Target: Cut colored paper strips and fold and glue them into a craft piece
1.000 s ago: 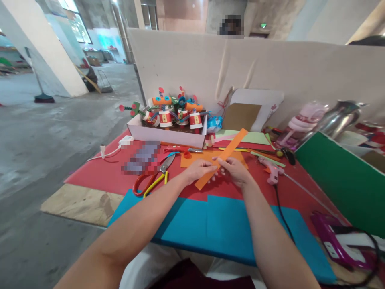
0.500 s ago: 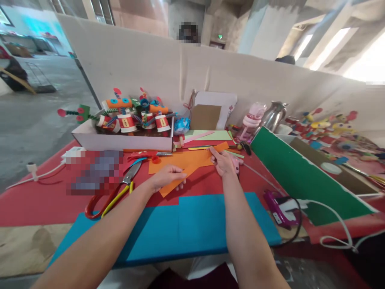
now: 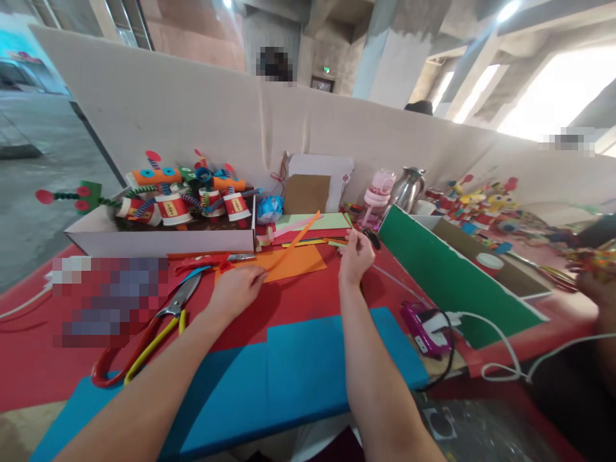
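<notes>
My left hand (image 3: 239, 292) pinches an orange paper strip (image 3: 299, 235), which slants up and away and shows nearly edge-on. Under it, a flat orange sheet (image 3: 308, 262) lies on the red table covering. My right hand (image 3: 356, 256) is closed with its fingertips together, to the right of the strip and apart from it. Whether anything sits between those fingertips I cannot make out. Left of my left hand lie large scissors (image 3: 183, 296) with red and yellow handles, and a smaller red-handled tool (image 3: 206, 262).
Blue sheets (image 3: 308, 359) cover the front edge. A white box (image 3: 163, 242) of paper-cup figures stands back left, and a green-sided box (image 3: 447, 276) on the right. A purple power adapter (image 3: 426, 330) trails cables. Another person's hand (image 3: 599, 289) shows at far right.
My right hand has let go of the orange strip's far end and moved slightly apart. The strip has turned edge-on in my left hand. The whole view has shifted rightward.
</notes>
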Action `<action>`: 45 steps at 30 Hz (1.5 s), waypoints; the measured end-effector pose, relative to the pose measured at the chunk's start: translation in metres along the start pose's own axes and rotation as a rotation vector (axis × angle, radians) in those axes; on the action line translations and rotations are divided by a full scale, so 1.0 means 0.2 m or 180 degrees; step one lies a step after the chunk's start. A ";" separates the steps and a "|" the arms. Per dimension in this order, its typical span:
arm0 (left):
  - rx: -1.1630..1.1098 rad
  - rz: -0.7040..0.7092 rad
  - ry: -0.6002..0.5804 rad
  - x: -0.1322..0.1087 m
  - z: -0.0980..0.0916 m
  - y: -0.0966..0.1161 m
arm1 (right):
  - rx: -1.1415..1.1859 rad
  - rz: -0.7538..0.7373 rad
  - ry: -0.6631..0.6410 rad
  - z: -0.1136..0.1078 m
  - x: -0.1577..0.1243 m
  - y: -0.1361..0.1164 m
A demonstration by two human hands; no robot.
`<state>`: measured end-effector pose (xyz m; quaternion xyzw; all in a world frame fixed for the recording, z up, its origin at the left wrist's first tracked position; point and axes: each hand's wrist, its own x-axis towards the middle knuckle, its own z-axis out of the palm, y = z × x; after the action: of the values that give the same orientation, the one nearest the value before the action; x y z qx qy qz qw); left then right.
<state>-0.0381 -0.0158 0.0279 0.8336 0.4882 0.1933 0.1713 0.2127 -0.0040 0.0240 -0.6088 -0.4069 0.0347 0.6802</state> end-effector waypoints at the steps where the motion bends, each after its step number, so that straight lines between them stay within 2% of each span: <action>1: 0.0469 0.0148 0.0242 0.00 0.01 0.00 | -0.0029 -0.0092 0.0059 0.01 -0.03 -0.04; 3: 0.1041 0.0386 0.0413 0.00 0.02 0.00 | -0.0070 -0.0354 -0.0108 0.04 -0.10 -0.12; 6: 0.1174 0.0692 0.0070 -0.02 0.05 0.00 | -0.0205 -0.0820 -0.0736 0.08 -0.18 -0.19; 8: 0.1069 0.0805 -0.0125 -0.02 0.07 -0.01 | -0.0379 -0.0944 -0.1170 0.09 -0.19 -0.19; 12: 0.1018 0.0533 0.0008 -0.03 0.08 -0.02 | -0.1036 -0.0657 -0.1952 0.10 -0.16 -0.13; 15: 0.1068 0.0379 -0.0001 -0.02 0.09 -0.03 | -0.1513 -0.0470 -0.2746 0.11 -0.16 -0.09; 18: 0.1037 0.0359 0.0007 -0.02 0.10 -0.05 | -0.1468 -0.0541 -0.3551 0.12 -0.18 -0.08; 20: 0.0998 0.0378 0.0015 -0.02 0.11 -0.05 | -0.1301 -0.0610 -0.3847 0.13 -0.19 -0.08; 24: 0.0966 0.0472 0.0013 -0.02 0.12 -0.06 | -0.1248 -0.0938 -0.4037 0.15 -0.22 -0.08; 28: 0.1061 0.0589 0.0022 -0.02 0.11 -0.05 | -0.1226 -0.1212 -0.3999 0.16 -0.23 -0.10; 40: 0.1020 0.0388 -0.0068 -0.02 0.11 -0.02 | -0.1368 -0.1263 -0.4074 0.17 -0.27 -0.10; 45: 0.0648 0.0611 -0.0169 -0.02 0.10 -0.01 | -0.1334 -0.1387 -0.4091 0.18 -0.27 -0.10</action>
<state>-0.0314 -0.0205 0.0086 0.8944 0.4186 0.1362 0.0795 0.1463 -0.0103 0.0105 -0.4906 -0.8383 0.1711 0.1655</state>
